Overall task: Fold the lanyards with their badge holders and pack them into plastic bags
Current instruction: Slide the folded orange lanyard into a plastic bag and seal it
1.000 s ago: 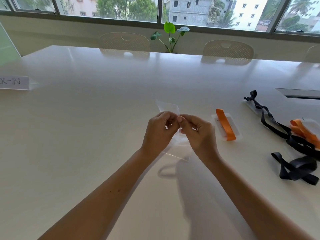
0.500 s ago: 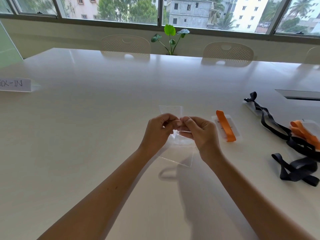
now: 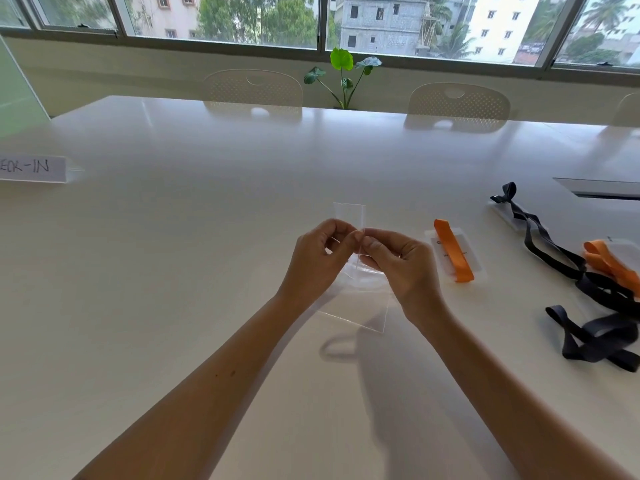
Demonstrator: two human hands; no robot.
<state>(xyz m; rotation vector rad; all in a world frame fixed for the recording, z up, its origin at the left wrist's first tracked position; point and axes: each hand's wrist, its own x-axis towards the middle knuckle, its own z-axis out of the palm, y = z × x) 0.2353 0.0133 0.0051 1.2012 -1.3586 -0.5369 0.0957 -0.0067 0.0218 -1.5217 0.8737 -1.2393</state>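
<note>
We held a clear bag [image 3: 358,299] above the counter [image 3: 173,271], between both hands. Left hand [image 3: 317,261] and right hand [image 3: 401,265] met fingertip to fingertip at the bag's top edge, each pinching the film w/ thumb and curled fingers. A flap stuck up just behind the fingertips; the rest of the bag hung below, toward our wrists. Just right of the right hand lay a folded orange lanyard [image 3: 453,251] on its badge holder [image 3: 474,258]. Farther right, near the counter's edge: black lanyards [image 3: 588,337] and another orange one [image 3: 609,265], tangled together.
</note>
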